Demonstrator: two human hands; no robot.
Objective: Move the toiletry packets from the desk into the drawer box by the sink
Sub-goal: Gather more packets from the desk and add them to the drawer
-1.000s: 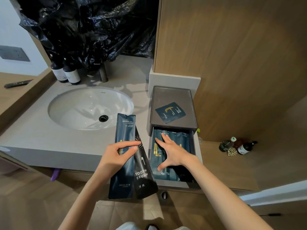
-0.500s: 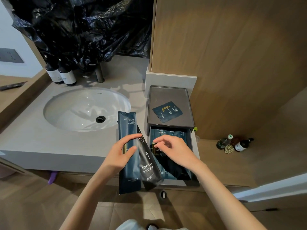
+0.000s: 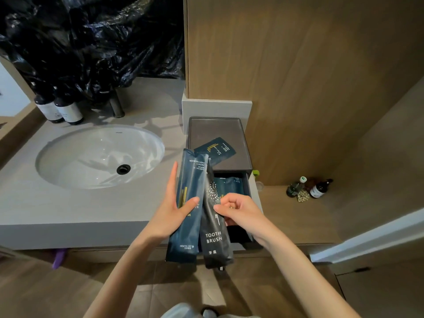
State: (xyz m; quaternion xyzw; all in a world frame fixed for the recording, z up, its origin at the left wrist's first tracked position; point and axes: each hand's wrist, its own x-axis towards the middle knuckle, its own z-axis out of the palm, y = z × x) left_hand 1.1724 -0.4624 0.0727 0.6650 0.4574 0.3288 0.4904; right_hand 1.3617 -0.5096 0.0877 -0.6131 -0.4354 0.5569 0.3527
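Grey worktop (image 3: 68, 203) by white sink (image 3: 91, 157): right hand (image 3: 238, 214), now out of dark drawer box (image 3: 206, 131), pinches next black toothbrush packet (image 3: 214, 239); left hand (image 3: 169, 214) grips blue dental-kit packet (image 3: 192, 180).

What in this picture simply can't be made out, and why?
All head view.
Inside the drawer: mostly hidden behind the toothbrush packet and right hand.
Whether the right hand pinches that packet: its fingertips curl out of sight.
Top of the tap: covered by black plastic.
Labels on the sink-side bottles: too small to read.
Most fingers of the left hand: behind the dental kit packet.
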